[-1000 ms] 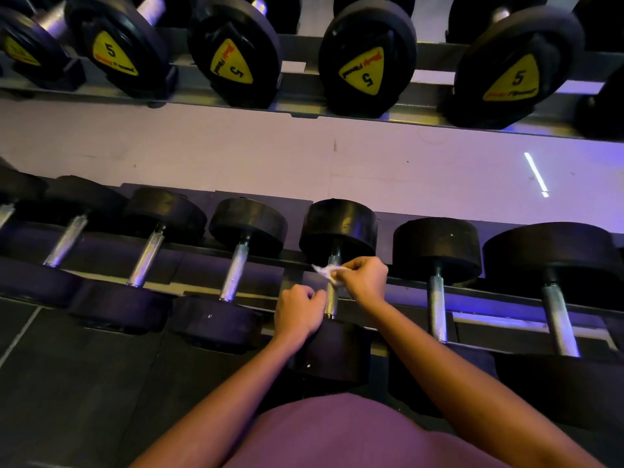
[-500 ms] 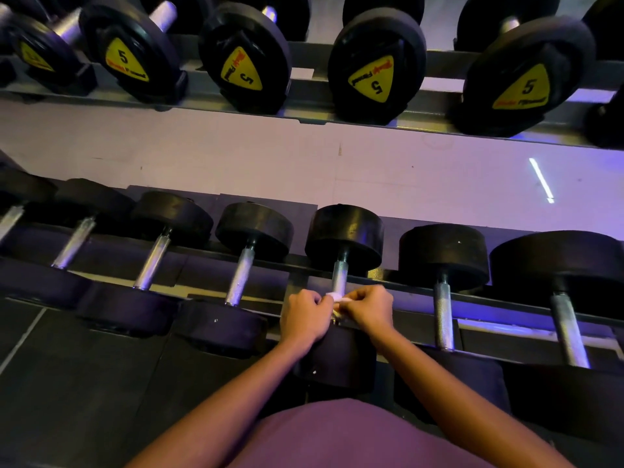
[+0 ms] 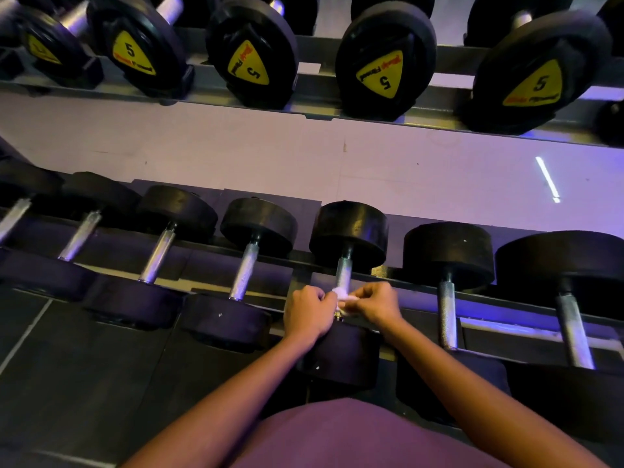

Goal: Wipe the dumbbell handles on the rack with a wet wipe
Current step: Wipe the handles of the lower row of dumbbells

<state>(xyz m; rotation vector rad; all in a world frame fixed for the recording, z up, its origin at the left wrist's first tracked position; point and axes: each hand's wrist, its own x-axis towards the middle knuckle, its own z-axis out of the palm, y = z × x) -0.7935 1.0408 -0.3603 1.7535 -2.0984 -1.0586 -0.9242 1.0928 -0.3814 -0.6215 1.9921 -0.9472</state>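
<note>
Mid-wipe: the fingers of the left hand [image 3: 309, 312] and right hand [image 3: 378, 304] clench the wet wipe [image 3: 342, 296] between them, round the dumbbell handle [image 3: 343, 270]. Next, probably sliding it along the bare knurling beyond the fingers.

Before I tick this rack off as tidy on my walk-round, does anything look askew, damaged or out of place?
Only a small thing: on the upper shelf, one dumbbell and its right neighbour sit rolled so their yellow 5 labels read upside down, while those flanking them read upright. No damage or spills show.
</note>
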